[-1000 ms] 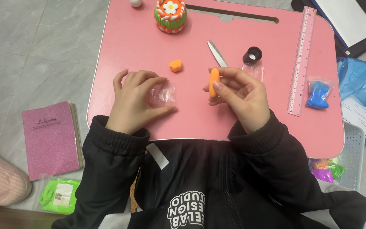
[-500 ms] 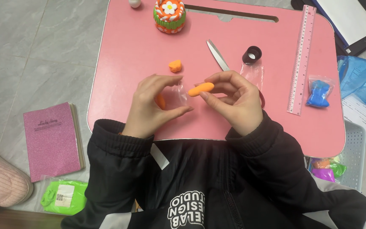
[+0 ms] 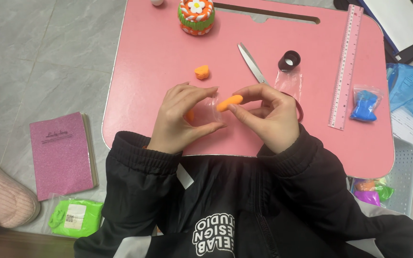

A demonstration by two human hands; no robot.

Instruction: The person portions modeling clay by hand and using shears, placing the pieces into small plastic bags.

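My right hand pinches a short orange clay roll between thumb and forefinger, holding it level above the pink lap table. My left hand holds a small clear plastic bag with more orange clay showing behind its fingers. The bag's mouth faces the tip of the roll. A small orange clay lump lies on the table just beyond my left hand.
Scissors, a black round cap, a pink ruler and a bag of blue clay lie on the table's right. An orange-green clay cake stands at the far edge. A pink notebook and green clay bag lie on the floor.
My right hand turned the orange roll from upright to level and brought it left toward my left hand, which lifted the clear bag off the table to meet it.
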